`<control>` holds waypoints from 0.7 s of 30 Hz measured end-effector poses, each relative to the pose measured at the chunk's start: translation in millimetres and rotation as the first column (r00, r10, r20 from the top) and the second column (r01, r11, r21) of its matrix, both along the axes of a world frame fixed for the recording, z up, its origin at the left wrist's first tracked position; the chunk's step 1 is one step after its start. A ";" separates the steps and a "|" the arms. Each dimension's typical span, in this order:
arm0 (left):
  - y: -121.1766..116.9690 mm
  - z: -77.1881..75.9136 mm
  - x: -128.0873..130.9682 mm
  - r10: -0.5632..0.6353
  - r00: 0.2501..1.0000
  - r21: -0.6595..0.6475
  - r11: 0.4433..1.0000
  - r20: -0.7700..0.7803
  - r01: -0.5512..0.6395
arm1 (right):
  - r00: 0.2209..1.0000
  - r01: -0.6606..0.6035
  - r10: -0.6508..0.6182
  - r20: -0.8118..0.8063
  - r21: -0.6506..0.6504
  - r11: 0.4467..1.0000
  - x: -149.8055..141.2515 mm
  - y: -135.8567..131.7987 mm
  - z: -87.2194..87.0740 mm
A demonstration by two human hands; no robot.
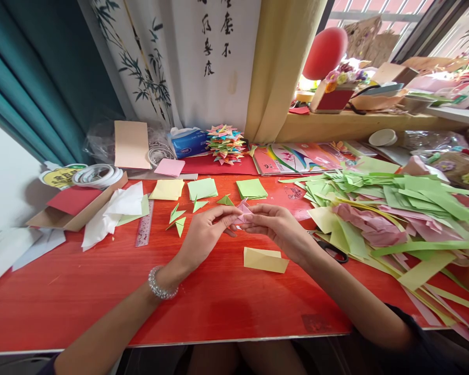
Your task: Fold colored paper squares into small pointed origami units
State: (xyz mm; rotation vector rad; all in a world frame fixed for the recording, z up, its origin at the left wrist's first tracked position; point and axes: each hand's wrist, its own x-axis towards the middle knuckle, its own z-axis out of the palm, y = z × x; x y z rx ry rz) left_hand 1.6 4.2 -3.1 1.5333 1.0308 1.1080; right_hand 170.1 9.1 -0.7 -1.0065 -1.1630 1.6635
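Note:
Between my two hands is a small pink folded paper [244,209], held above the red table. My left hand [208,229] pinches its left side; a clear beaded bracelet circles that wrist. Fingers of my right hand [275,226] are closed on its right side, and they cover part of it. Just below my hands lies a folded yellow paper [264,260]. Several folded green paper pieces [176,220] rest left of my left hand. Behind my hands are square stacks of yellow paper [167,189], pale green paper [202,189] and brighter green paper [251,188].
A heap of green, yellow and pink paper strips [394,208] covers the right side. Black-handled scissors [332,251] lie partly under my right forearm. To the left are a ruler [144,229], white tissue [111,213] and a cardboard box [68,221]. A multicoloured folded-paper model [225,145] stands behind.

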 end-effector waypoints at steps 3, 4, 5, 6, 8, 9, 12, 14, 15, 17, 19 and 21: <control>-0.3 -0.5 0.6 -0.006 1.000 0.009 1.000 -0.011 0.006 | 1.000 -0.001 0.001 0.003 0.027 1.000 -0.3 -0.1 -0.9; -0.4 -0.8 0.9 -0.006 1.000 0.009 1.000 -0.012 0.006 | 1.000 0.002 -0.002 0.007 0.036 0.999 -0.4 -0.2 -1.0; -0.4 -1.2 1.1 -0.002 1.000 0.004 1.000 -0.005 0.002 | 1.000 0.005 -0.005 0.012 0.043 0.999 -0.6 -0.4 -0.9; -0.3 -1.8 1.2 0.004 1.000 -0.010 1.000 0.006 -0.004 | 1.000 0.005 -0.006 0.017 0.049 0.999 -0.9 -0.6 -0.8; 0.6 -3.3 1.1 0.010 1.000 -0.057 0.998 0.024 -0.008 | 0.999 0.005 -0.007 0.035 0.058 0.998 -1.8 -1.0 -0.5; 1.2 -4.2 0.9 0.005 1.000 -0.079 0.997 0.021 -0.003 | 0.999 0.004 -0.007 0.047 0.061 0.998 -2.5 -1.2 -0.4; 3.0 -6.1 -0.2 -0.027 0.999 -0.102 0.994 -0.023 0.025 | 0.997 -0.008 0.003 0.077 0.058 0.998 -4.6 -1.6 -0.4; 3.1 -6.0 -0.6 -0.026 0.999 -0.084 0.996 -0.033 0.023 | 0.998 -0.020 0.016 0.065 0.046 0.999 -5.6 -1.7 -0.4; 2.8 -5.6 -0.5 -0.020 0.999 -0.075 0.997 -0.031 0.017 | 0.998 -0.021 0.019 0.053 0.040 0.999 -5.8 -1.8 -0.4; 2.0 -4.9 -0.3 -0.011 1.000 -0.063 0.998 -0.029 0.009 | 0.999 -0.011 0.010 0.036 0.029 1.000 -6.0 -1.9 -0.4; 1.7 -4.8 -0.1 -0.015 0.999 -0.064 0.998 -0.036 0.012 | 0.999 0.011 -0.012 0.042 0.024 1.000 -5.8 -2.1 -0.3; 2.2 -5.7 -0.4 -0.020 0.999 -0.078 0.997 -0.048 0.016 | 0.998 0.030 -0.031 0.059 0.025 0.999 -5.6 -2.3 -0.4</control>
